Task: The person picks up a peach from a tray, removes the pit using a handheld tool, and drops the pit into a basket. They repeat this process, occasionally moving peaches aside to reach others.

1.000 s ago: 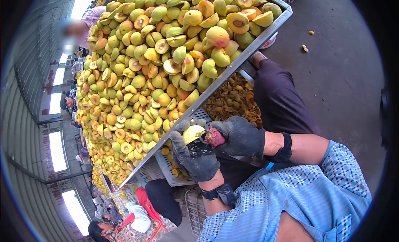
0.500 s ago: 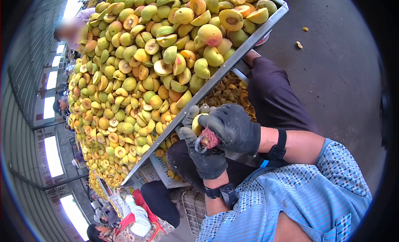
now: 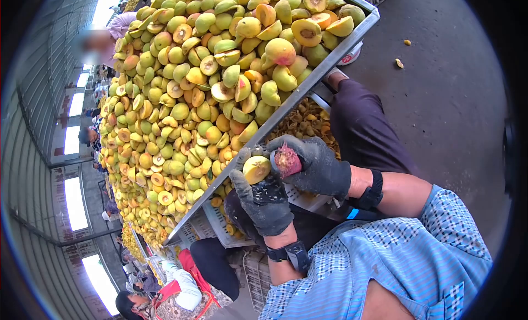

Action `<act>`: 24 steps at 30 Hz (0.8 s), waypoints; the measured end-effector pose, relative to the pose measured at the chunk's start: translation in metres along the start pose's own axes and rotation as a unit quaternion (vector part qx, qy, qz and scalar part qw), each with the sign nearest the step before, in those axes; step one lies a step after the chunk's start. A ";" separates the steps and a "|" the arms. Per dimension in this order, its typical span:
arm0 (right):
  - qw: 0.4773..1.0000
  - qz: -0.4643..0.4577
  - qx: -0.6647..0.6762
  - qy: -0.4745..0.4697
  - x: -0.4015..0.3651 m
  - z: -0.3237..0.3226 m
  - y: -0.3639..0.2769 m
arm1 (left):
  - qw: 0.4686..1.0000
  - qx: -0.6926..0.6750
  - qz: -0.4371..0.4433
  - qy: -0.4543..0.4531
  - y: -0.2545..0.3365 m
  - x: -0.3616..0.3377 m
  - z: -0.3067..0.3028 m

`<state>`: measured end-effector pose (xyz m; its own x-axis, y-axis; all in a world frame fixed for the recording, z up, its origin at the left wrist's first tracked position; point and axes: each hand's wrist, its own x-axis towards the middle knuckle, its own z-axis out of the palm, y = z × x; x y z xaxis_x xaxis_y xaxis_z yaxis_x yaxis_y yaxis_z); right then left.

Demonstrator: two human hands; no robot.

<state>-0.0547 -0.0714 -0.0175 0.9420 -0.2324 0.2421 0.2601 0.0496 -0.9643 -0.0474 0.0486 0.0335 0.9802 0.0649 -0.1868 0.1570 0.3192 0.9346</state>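
Observation:
In my gloved left hand (image 3: 267, 207) is a yellow-green peach half (image 3: 256, 170), held between the thumb and fingers. My gloved right hand (image 3: 319, 166) is wrapped around a tool with a pinkish-red wrapped handle (image 3: 287, 160), its frayed end facing up. The tool sits just beside the peach half, and its working end is hidden. Both dark gloves carry pale residue. Close beyond my hands runs the metal rim (image 3: 264, 130) of a large tray heaped with cut peaches (image 3: 181, 111).
Under the tray lies a pile of brownish-orange scraps (image 3: 308, 125). White plastic crates (image 3: 225, 226) stand below its near edge. A person in a red and white top (image 3: 187, 287) sits at lower left; another person's sleeve (image 3: 121, 26) shows beyond the heap. Two scraps (image 3: 399, 63) lie on the floor.
My hands have drawn slightly apart, uncovering more of the peach half. My right hand has turned the tool, bringing its handle end up and away from my left palm; its loop is out of sight.

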 end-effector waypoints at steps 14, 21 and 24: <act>0.966 -0.142 -0.213 -0.026 0.009 -0.011 0.001 | 0.751 0.570 0.280 -0.179 -0.017 -0.005 -0.007; 0.957 -0.005 -0.153 -0.246 -0.008 -0.014 0.012 | 0.996 -0.050 0.007 -0.067 -0.003 0.022 -0.018; 0.974 0.005 -0.110 -0.200 -0.009 -0.009 0.008 | 0.997 -0.024 0.063 -0.023 0.009 0.014 -0.016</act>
<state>-0.0627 -0.0776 -0.0287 0.9631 0.1659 0.2118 0.2394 -0.1692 -0.9561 -0.0343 0.0676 0.0348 0.9964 0.0645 -0.0542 0.0277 0.3565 0.9339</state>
